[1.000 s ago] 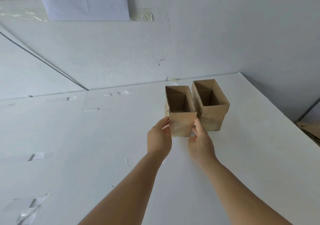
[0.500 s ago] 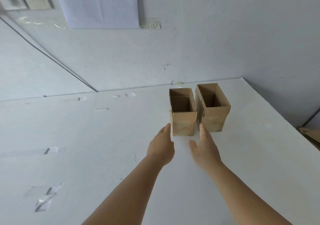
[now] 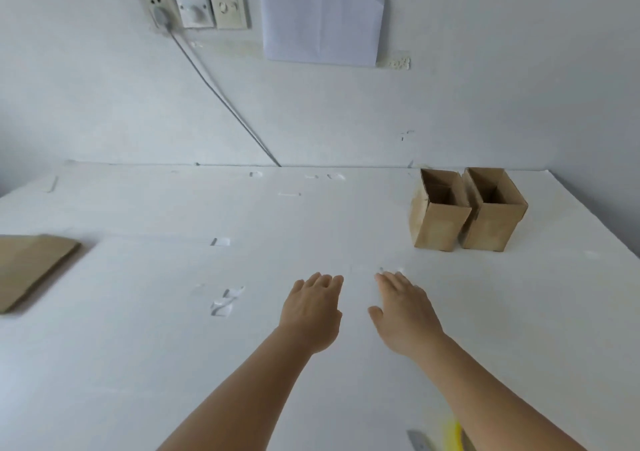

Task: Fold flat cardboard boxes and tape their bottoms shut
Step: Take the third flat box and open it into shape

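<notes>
Two folded brown cardboard boxes stand upright with open tops at the far right of the white table (image 3: 138,364): the left box (image 3: 438,209) and the right box (image 3: 493,209), side by side and touching. My left hand (image 3: 311,308) and my right hand (image 3: 403,312) hover over the middle of the table with fingers straight, holding nothing, well short and left of the boxes. A stack of flat brown cardboard (image 3: 29,267) lies at the table's left edge.
Bits of clear tape (image 3: 225,303) stick to the table left of my hands. A yellow and grey tool (image 3: 446,440) shows at the bottom edge. The wall behind carries sockets (image 3: 194,7), a cable and a white paper sheet (image 3: 322,22).
Both hands let go of the left box and drew back toward me and left. The view swung left, bringing the flat cardboard stack and the wall sockets into sight.
</notes>
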### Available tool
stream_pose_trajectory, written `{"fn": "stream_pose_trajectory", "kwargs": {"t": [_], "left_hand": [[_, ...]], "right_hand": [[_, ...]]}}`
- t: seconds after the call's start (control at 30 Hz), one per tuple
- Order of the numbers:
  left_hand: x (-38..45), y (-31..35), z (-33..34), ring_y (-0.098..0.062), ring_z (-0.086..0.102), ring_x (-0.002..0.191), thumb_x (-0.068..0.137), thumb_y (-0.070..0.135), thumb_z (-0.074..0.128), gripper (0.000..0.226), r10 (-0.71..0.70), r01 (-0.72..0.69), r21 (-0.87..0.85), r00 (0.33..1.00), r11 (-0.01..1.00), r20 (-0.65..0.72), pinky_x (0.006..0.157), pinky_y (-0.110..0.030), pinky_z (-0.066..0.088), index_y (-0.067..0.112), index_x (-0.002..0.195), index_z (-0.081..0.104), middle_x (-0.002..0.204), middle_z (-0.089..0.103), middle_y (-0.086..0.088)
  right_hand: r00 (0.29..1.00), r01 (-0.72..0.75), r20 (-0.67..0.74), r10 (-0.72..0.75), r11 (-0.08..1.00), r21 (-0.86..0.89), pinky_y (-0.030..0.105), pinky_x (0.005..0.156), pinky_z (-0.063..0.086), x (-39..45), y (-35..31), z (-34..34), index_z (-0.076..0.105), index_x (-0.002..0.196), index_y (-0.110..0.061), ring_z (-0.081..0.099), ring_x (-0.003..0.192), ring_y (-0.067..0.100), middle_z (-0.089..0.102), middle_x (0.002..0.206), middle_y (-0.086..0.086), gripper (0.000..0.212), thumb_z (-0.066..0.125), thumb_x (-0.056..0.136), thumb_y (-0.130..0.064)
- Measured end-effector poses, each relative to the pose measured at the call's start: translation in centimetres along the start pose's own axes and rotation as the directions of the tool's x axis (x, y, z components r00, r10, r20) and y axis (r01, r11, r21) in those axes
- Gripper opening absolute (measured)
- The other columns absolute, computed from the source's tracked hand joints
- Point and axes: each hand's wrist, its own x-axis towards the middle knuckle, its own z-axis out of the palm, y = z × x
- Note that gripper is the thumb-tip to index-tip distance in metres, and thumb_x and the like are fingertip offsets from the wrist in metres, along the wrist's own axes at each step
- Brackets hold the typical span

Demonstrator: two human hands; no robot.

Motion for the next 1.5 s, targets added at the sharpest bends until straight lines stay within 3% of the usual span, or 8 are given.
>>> {"fn": "stream_pose_trajectory", "kwargs": {"t": [0.37,0.73,1.2,1.5], "left_hand": [[-19.1,-14.9,-4.3,-0.015,0.032,0.137,0.095,0.029,0.048,0.059,-0.169,0.169,-0.008,0.982,0.986,-0.087,0.112,-0.030,0.019,0.019,0.149,0.025,0.145,0.042,0.003],[-34.2,-27.5,-7.0,-0.017,0.033,0.138,0.096,0.031,0.048,0.061,-0.427,0.430,-0.012,0.893,0.903,-0.144,0.114,-0.033,0.020,0.019,0.150,0.023,0.148,0.040,0.001],[-34.4,-42.3,-9.3,-0.018,0.035,0.136,0.095,0.031,0.049,0.059,-0.579,0.588,0.000,0.797,0.809,-0.172,0.110,-0.031,0.022,0.021,0.149,0.027,0.146,0.043,0.002],[-30.0,-51.5,-11.1,-0.019,0.032,0.138,0.096,0.037,0.046,0.058,-0.613,0.619,-0.013,0.775,0.785,-0.149,0.111,-0.032,0.020,0.021,0.149,0.027,0.150,0.039,0.002]], "right_hand": [[0.976,0.212,0.040,-0.213,0.977,0.019,0.035,0.115,0.014,-6.8,-21.4,3.8,0.021,0.148,-0.014,0.015,0.144,0.019,0.026,0.154,0.000,0.059,0.039,0.098,-0.038],[0.889,0.429,0.144,-0.435,0.900,0.071,0.036,0.118,0.008,-10.3,-38.2,7.9,0.013,0.150,-0.015,0.008,0.146,0.017,0.016,0.158,0.000,0.062,0.037,0.098,-0.038],[0.799,0.565,0.190,-0.571,0.820,0.091,0.035,0.117,0.009,-0.5,-51.9,12.1,0.013,0.150,-0.014,0.008,0.146,0.017,0.016,0.158,0.000,0.062,0.037,0.098,-0.038],[0.818,0.540,0.188,-0.543,0.839,0.071,0.033,0.112,0.018,7.6,-56.9,13.2,0.028,0.142,-0.014,0.021,0.140,0.017,0.030,0.150,-0.001,0.052,0.041,0.096,-0.035]]}}
